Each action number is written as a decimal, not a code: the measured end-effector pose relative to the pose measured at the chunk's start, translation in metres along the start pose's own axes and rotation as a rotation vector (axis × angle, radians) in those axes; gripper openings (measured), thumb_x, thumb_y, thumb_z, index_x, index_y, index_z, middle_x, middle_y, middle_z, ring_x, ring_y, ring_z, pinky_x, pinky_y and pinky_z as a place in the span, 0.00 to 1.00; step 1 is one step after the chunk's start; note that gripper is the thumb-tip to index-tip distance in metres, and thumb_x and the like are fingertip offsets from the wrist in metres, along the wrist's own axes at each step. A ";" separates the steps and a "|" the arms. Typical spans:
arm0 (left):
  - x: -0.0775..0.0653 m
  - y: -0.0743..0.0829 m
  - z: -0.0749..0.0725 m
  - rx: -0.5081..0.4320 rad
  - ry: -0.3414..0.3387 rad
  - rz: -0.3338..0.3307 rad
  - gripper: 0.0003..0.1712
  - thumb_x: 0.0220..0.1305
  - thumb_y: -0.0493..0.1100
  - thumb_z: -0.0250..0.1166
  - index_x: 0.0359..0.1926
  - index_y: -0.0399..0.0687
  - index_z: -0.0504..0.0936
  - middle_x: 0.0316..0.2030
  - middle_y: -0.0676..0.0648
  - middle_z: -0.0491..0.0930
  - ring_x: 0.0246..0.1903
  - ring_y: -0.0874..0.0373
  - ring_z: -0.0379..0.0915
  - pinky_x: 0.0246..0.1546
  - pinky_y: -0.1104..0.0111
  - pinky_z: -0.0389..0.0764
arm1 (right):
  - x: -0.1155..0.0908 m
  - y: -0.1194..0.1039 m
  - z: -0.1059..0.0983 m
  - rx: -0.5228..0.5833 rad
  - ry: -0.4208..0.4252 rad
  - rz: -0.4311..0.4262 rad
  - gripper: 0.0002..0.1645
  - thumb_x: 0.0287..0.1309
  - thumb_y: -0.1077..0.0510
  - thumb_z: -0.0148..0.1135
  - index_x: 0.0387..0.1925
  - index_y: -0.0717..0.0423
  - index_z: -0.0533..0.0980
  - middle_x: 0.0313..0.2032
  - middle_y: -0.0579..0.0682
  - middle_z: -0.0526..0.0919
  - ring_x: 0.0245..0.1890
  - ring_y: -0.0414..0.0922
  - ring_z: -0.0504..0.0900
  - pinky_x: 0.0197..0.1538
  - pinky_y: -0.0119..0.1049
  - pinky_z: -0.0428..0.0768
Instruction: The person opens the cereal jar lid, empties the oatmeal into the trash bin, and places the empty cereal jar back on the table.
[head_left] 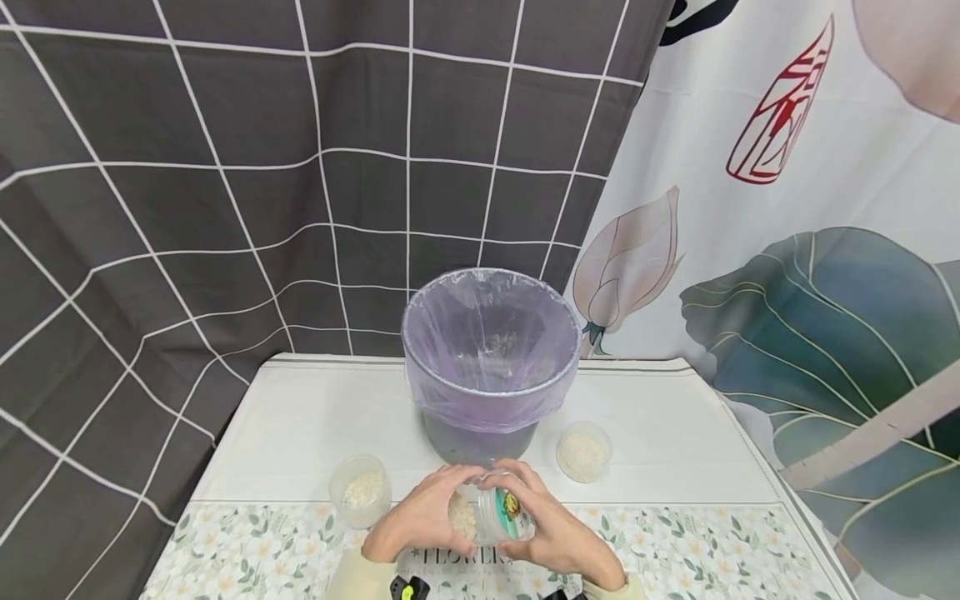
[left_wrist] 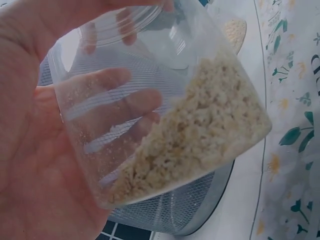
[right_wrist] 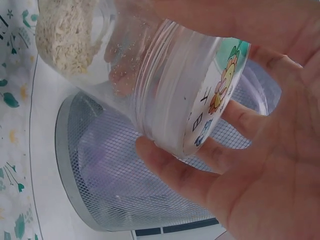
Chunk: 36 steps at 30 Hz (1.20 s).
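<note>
Clear plastic jar [head_left: 462,518] of pale grains: held tilted above the white, flower-patterned table [head_left: 675,433].
Left hand [head_left: 422,515]: fingers curled around the jar's body.
Right hand [head_left: 558,532]: fingers and thumb gripping the round green-and-white lid [head_left: 510,515].
Purple-lined metal mesh bin [head_left: 480,443]: near the far edge.
Translucent round left tub [head_left: 363,517]: grains inside, toward the left edge.
Similar right tub [head_left: 605,450]: toward the right edge.

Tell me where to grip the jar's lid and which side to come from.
I'd take the lid round its edge, gripping across opposite sides and coming from the right. It is round, and the jar is tipped sideways with the lid facing the right hand. The left hand already holds the other end, where the grains lie.
</note>
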<state>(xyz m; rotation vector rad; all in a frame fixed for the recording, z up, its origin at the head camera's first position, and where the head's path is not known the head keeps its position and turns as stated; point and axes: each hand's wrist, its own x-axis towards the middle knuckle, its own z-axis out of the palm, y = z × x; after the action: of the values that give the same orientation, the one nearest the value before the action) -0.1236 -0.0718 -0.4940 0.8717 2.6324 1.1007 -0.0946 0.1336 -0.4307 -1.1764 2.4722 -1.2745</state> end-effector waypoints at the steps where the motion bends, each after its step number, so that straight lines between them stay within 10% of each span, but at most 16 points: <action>1: 0.000 0.000 0.001 0.001 0.003 0.001 0.52 0.22 0.55 0.70 0.57 0.57 0.60 0.52 0.60 0.62 0.52 0.59 0.56 0.48 0.58 0.62 | 0.000 0.000 0.000 0.001 -0.001 -0.002 0.41 0.30 0.67 0.65 0.51 0.48 0.60 0.56 0.50 0.50 0.53 0.58 0.53 0.41 0.48 0.70; 19: -0.001 0.007 0.011 0.245 0.236 0.084 0.52 0.24 0.65 0.67 0.55 0.52 0.62 0.49 0.57 0.65 0.47 0.60 0.60 0.44 0.60 0.65 | -0.004 0.035 0.019 0.101 0.070 0.194 0.48 0.43 0.45 0.58 0.62 0.42 0.42 0.59 0.50 0.44 0.55 0.55 0.52 0.43 0.55 0.65; 36: -0.002 0.006 0.027 0.439 0.451 0.138 0.55 0.15 0.57 0.70 0.54 0.48 0.64 0.45 0.51 0.67 0.45 0.56 0.60 0.48 0.61 0.60 | 0.001 0.043 0.030 0.204 0.249 0.527 0.40 0.43 0.40 0.55 0.56 0.49 0.54 0.54 0.56 0.58 0.48 0.53 0.63 0.41 0.44 0.69</action>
<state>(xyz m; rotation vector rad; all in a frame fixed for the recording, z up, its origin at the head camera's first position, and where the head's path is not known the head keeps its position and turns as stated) -0.1097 -0.0532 -0.5097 0.9887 3.3176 0.8337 -0.1071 0.1283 -0.4816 -0.2974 2.4875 -1.5175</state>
